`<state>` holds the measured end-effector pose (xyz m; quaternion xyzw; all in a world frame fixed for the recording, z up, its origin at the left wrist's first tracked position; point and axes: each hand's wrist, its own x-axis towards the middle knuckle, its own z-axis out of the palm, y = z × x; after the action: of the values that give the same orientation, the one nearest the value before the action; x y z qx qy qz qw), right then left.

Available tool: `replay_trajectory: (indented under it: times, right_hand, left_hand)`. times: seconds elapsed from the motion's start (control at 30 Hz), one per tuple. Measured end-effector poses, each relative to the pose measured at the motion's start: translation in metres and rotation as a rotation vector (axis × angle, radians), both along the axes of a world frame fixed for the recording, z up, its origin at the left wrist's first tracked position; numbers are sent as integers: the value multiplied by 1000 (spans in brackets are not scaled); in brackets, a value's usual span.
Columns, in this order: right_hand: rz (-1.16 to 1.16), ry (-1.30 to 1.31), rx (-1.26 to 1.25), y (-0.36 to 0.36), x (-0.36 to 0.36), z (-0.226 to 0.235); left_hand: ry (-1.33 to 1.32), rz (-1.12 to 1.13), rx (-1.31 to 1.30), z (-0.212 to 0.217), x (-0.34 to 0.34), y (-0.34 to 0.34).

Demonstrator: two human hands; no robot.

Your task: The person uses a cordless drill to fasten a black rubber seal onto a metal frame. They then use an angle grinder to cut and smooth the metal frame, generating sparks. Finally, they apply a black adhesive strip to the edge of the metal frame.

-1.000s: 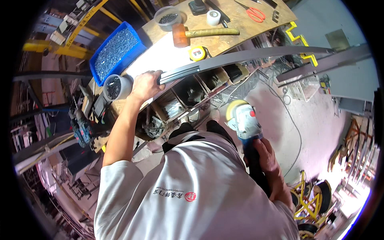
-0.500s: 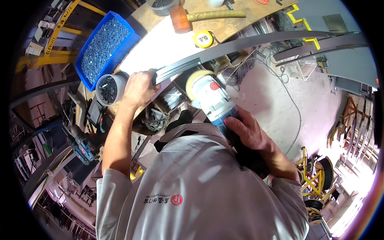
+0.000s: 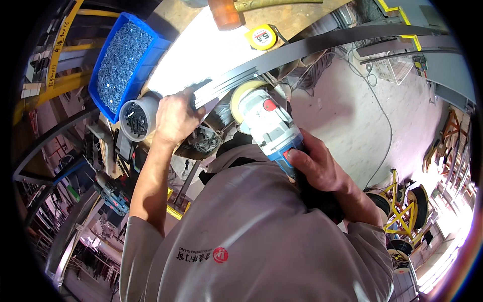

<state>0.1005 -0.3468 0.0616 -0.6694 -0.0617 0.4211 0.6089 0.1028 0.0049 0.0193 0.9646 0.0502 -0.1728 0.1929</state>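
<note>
Shifted leftward since a second earlier, the grinder (image 3: 266, 121) sat in the closed grip of the right hand (image 3: 322, 163), its disc (image 3: 237, 100) near the bar (image 3: 302, 49). The left hand (image 3: 176, 118) clasped the bar's end by the counter (image 3: 294, 19), tape measure (image 3: 261, 36) beyond.

From the person's head, we look down through a wide, round view, close above the grey shirt (image 3: 251, 221), with the left hand (image 3: 176, 117) and right hand (image 3: 318, 163) a bit farther off and the bench (image 3: 302, 20) and floor (image 3: 347, 131) beyond.
</note>
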Motion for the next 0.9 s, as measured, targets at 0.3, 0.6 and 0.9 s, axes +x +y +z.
replay_trajectory:
  times: [0.3,0.6,0.9]
  right_hand:
    - [7,42,6,5,6,0]
    - [17,39,-16,6,10,-3]
    - [17,53,-28,4,12,-5]
  left_hand:
    - [-55,-19,-20,-1,-1,-1]
    - [-37,-19,-10,-2,-2,0]
    - [-70,-41,-38,-11,-3,5]
